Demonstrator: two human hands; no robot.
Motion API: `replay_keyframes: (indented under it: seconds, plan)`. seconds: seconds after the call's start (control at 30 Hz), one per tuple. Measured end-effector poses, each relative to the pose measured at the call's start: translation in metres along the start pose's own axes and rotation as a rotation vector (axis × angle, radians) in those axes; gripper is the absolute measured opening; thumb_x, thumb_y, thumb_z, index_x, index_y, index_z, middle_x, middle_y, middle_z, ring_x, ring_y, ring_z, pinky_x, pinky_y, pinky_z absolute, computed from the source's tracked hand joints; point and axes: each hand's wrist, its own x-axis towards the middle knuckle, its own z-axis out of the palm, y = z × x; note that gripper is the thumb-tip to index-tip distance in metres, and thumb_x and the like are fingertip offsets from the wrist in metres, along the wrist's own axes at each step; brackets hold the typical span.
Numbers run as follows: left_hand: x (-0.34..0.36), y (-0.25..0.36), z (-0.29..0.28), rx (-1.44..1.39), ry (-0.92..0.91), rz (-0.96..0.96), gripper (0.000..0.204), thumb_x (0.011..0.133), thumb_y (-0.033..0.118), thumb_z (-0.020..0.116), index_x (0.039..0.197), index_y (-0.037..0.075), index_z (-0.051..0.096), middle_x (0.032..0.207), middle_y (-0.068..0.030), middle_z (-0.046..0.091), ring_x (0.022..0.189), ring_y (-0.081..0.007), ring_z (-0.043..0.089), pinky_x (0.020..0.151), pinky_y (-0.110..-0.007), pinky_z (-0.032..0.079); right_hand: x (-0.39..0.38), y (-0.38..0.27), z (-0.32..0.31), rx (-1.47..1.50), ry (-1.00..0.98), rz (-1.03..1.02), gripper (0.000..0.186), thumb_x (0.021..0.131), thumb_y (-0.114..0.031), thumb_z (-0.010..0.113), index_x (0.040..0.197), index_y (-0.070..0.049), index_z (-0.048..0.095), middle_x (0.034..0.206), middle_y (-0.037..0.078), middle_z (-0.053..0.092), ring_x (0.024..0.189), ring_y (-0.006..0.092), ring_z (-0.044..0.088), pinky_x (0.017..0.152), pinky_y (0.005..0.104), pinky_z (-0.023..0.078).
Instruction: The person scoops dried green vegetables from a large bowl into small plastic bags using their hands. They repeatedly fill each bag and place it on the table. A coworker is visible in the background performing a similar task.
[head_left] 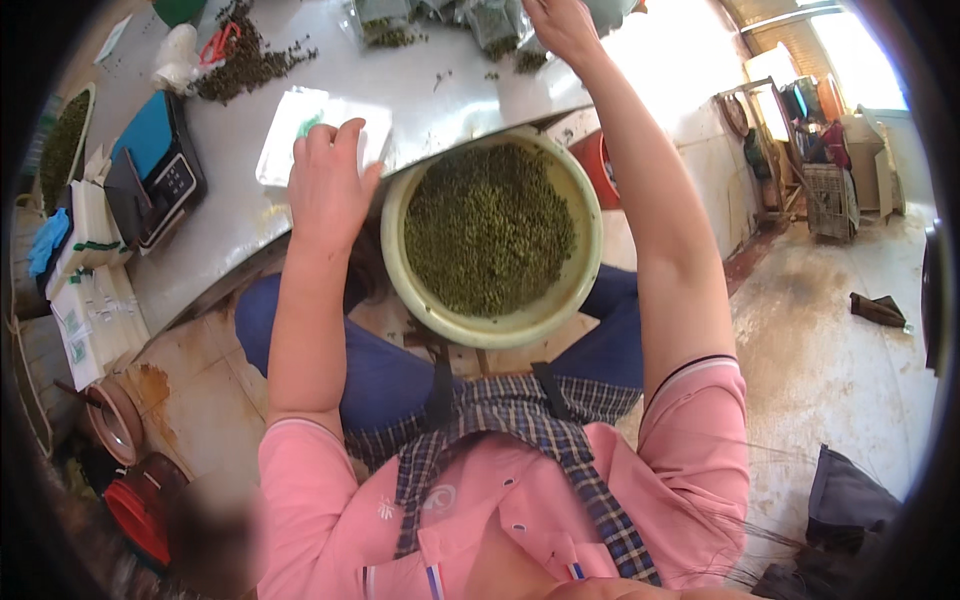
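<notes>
My left hand (335, 185) rests palm down at a stack of flat white bags (290, 140) with green print on the metal table. Its fingers are a little bent and the thumb stands apart, with nothing visible in it. My right hand (562, 28) reaches to the far side, beside several clear plastic bags (490, 28) filled with green stuff. The picture's upper edge cuts off its fingertips, so its grip is hidden. Between my knees, at the table edge, stands a pale round tub (394, 250) holding small green-brown grains (490, 230) like dried peppercorns.
Dark loose grains (245, 75) and red-handled scissors (220, 42) lie on the table (430, 110). A black digital scale (170, 185) with a blue top sits at left, near stacked white packets (95, 320). A red bucket (597, 170) stands behind the tub. Dark cloth (850, 500) lies on the floor at right.
</notes>
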Motion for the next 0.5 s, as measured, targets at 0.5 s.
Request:
replay_keyframes:
  seconds: [0.5]
  plan:
    - [-0.005, -0.009, 0.017, 0.088, -0.083, -0.019, 0.021, 0.088, 0.020, 0.063, 0.106, 0.009, 0.069, 0.094, -0.0096, 0.065, 0.091, -0.0323, 0.063, 0.080, -0.044, 0.052, -0.334, -0.065, 0.029, -0.169, -0.394, 0.598, 0.082, 0.073, -0.059, 0.075, 0.139, -0.017, 0.050, 0.150, 0.026, 0.030, 0.140, 0.0470, 0.024, 0.112, 0.0596, 0.022]
